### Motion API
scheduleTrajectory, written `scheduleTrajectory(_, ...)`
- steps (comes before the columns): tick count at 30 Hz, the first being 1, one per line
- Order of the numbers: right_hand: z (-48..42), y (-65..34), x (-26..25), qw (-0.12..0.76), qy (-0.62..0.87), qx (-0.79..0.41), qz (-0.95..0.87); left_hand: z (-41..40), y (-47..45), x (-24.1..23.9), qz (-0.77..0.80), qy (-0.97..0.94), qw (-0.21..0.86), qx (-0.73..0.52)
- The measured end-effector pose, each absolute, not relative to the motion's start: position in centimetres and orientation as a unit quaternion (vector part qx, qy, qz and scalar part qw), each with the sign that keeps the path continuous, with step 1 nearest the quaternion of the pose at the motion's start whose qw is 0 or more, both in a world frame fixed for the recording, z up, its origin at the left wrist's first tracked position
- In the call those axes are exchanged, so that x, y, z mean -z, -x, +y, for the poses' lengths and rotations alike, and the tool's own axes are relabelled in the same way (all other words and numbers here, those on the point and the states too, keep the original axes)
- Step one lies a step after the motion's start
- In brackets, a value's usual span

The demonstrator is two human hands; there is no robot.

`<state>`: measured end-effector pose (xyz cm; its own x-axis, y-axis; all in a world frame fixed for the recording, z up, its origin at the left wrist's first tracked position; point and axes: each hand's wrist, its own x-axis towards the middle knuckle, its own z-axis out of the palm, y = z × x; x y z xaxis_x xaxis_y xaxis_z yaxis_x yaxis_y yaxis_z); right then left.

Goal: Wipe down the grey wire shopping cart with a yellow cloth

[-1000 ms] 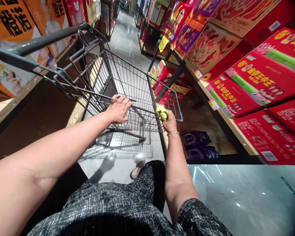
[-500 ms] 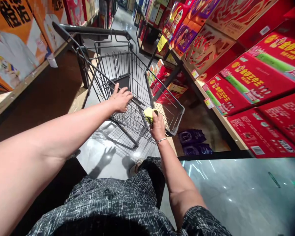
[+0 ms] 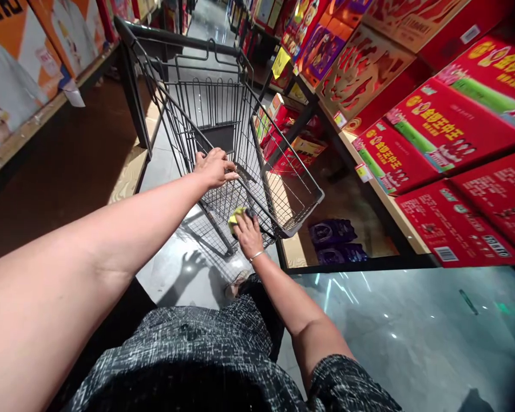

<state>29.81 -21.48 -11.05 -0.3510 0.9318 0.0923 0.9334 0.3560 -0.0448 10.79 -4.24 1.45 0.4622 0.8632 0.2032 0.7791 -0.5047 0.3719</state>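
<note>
A black wire shopping cart [image 3: 217, 86] stands in front of me at an angle. My left hand [image 3: 217, 167] is closed over its near top rim, fingers bent across the bar. Lower down, my right hand [image 3: 249, 233] presses a yellow and dark cloth [image 3: 237, 218] against the near side of the wire basket. Part of the cloth is hidden under the fingers. A thin bracelet [image 3: 256, 256] circles the right wrist.
Red boxes [image 3: 438, 129] are stacked on the right shelf, with purple bags [image 3: 332, 232] on its lower level. Orange cartons [image 3: 17, 63] line the left shelf [image 3: 38, 129]. My shoe [image 3: 237, 284] is on the shiny floor [image 3: 412, 326].
My right hand has moved down and left with the cloth, from the top rim to the cart's side. My left hand has shifted slightly right and its fingers have closed onto the rim.
</note>
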Motion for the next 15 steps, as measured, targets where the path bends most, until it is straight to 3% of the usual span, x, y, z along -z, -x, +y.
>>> scheduleTrajectory(4, -25.1, -31.4, 16.0, -0.031, 0.552, -0.021, -0.833, -4.1, -10.8, -1.0, 0.483, -0.844, 0.130, -0.193)
scheduleTrajectory(7, -26.3, -32.1, 16.1, -0.046, 0.549, -0.014, -0.835, -4.1, -10.6, -1.4, 0.483, -0.846, 0.129, -0.184)
scheduleTrajectory(11, -25.6, -31.9, 10.5, -0.033, 0.556, 0.019, -0.830, -4.5, -10.3, -2.0, 0.469, -0.858, 0.115, -0.176)
scheduleTrajectory(15, -24.6, -31.6, 3.2, 0.072, 0.598, 0.097, -0.792, -4.8, -9.8, -2.1, 0.468, -0.862, 0.109, -0.160)
